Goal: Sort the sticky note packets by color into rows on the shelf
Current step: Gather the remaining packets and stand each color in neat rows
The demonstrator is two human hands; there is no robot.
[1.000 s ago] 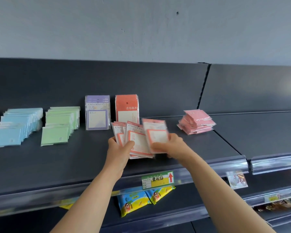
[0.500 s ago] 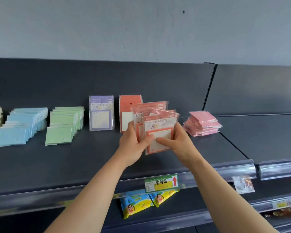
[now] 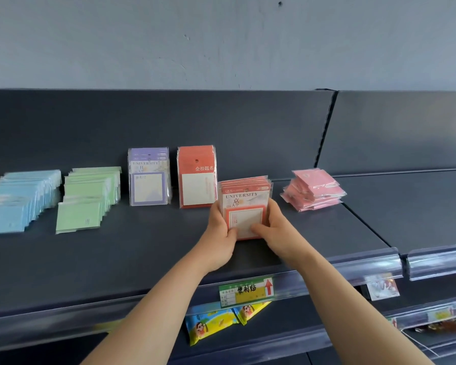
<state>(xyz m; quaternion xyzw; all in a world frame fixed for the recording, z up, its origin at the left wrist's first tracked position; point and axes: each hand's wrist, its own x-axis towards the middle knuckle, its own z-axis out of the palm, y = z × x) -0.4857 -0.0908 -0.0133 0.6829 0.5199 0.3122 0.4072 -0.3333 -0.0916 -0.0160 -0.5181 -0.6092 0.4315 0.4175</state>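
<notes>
Your left hand point(image 3: 219, 229) and right hand point(image 3: 278, 227) are pinching the orange packet stack point(image 3: 245, 204) by its sides | it is standing on the shelf point(image 3: 142, 259) beside the red packets point(image 3: 196, 177) | light, slippery sleeves: squeezing low is looking safest

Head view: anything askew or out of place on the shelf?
Yes: the pink packets at the right lie in a loose, skewed heap, corners pointing different ways, while the purple packets and red packets stand squarely upright.
</notes>
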